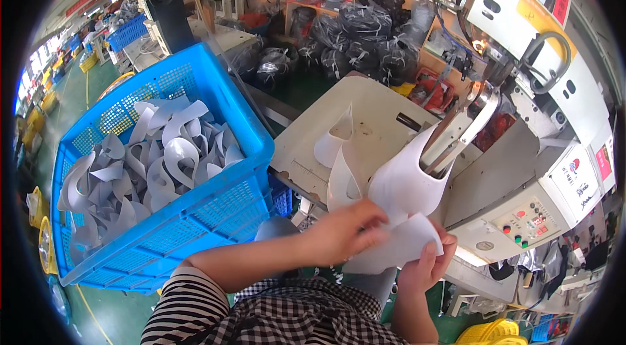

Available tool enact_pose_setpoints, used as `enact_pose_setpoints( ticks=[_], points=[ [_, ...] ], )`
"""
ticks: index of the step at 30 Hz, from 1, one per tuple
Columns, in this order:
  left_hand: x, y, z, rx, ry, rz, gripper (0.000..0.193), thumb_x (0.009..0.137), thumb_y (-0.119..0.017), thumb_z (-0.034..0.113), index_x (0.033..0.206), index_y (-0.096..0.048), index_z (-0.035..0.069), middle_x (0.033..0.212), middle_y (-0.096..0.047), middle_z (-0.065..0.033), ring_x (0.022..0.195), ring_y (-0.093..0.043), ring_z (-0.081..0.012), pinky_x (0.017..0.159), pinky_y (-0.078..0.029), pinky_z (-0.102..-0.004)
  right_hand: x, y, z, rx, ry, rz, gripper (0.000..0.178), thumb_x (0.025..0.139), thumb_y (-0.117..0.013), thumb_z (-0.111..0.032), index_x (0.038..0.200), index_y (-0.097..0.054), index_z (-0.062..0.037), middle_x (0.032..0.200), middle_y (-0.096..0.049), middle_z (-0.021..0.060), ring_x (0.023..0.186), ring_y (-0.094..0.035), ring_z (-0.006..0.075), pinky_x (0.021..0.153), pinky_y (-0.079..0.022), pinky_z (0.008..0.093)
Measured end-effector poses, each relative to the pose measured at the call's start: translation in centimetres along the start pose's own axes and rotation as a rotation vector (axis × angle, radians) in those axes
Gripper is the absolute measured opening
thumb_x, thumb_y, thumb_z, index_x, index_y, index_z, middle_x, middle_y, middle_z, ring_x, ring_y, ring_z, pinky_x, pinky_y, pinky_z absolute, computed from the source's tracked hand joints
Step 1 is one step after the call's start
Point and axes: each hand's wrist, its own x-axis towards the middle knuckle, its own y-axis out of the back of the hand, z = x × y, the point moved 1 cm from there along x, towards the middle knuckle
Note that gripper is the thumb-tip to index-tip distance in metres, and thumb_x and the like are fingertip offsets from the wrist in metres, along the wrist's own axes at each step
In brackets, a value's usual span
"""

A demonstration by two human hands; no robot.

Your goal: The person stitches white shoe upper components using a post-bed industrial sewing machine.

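Observation:
My right hand [427, 260] pinches the right edge of a limp white sheet piece [391, 255], its thumb on top, in front of my lap. Just left of that piece is my left hand [345, 231], its fingers blurred by motion, so whether they touch the piece is unclear. Beyond both hands, a white sleeve-shaped piece [401, 182] is wrapped around the arm of a machine [521, 169]. Two curled white pieces, one farther off [334, 143] and one nearer [342, 182], stand on the beige worktable [306, 130] left of the sleeve-shaped piece.
At my left stands a large blue plastic basket [215, 205] heaped with curled white pieces [153, 165]. Tied dark plastic bags [365, 25] are piled on the floor and shelves at the back. A yellow basket [489, 332] sits low at the right.

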Motion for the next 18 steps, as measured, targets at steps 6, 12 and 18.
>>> enact_pose_setpoints(
  ticks=[6, 12, 18],
  points=[
    [1.7, -0.8, 3.7, -0.344, 0.260, -0.164, 0.033, 0.087, -0.054, 0.030, 0.104, -0.051, 0.002, 0.092, -0.059, -0.0082, 0.087, -0.055, -0.0128, 0.074, -0.043, -0.0264, 1.8, -2.9, -3.1, -0.110, 0.212, -0.415, 0.041, 0.081, -0.060, -0.030, 0.097, -0.029, -0.0076, 0.118, -0.042, 0.0313, 0.109, -0.046, 0.0317, 0.091, -0.037, 0.0408],
    [7.3, 3.2, 6.8, -0.770, 0.208, -0.355, 0.029, 0.082, -0.061, 0.023, 0.104, -0.056, 0.004, 0.094, -0.060, -0.0014, 0.087, -0.053, -0.0078, 0.077, -0.043, -0.0242, 6.5, -1.4, -5.7, 0.006, -0.206, -0.501, 0.071, 0.077, -0.066, -0.035, 0.128, -0.027, -0.0043, 0.105, -0.054, 0.0144, 0.090, -0.053, 0.0171, 0.077, -0.043, 0.0287],
    [13.6, 5.8, 8.4, -0.321, 0.352, -0.379, 0.044, 0.072, -0.069, 0.041, 0.095, -0.059, 0.004, 0.088, -0.059, -0.0045, 0.083, -0.053, -0.0112, 0.075, -0.041, -0.0252, 13.7, 0.8, -8.2, 0.088, -0.386, -0.211, 0.019, 0.072, -0.064, -0.012, 0.088, -0.057, -0.0036, 0.086, -0.061, 0.0061, 0.079, -0.058, 0.0141, 0.072, -0.045, 0.0278]
  ],
)
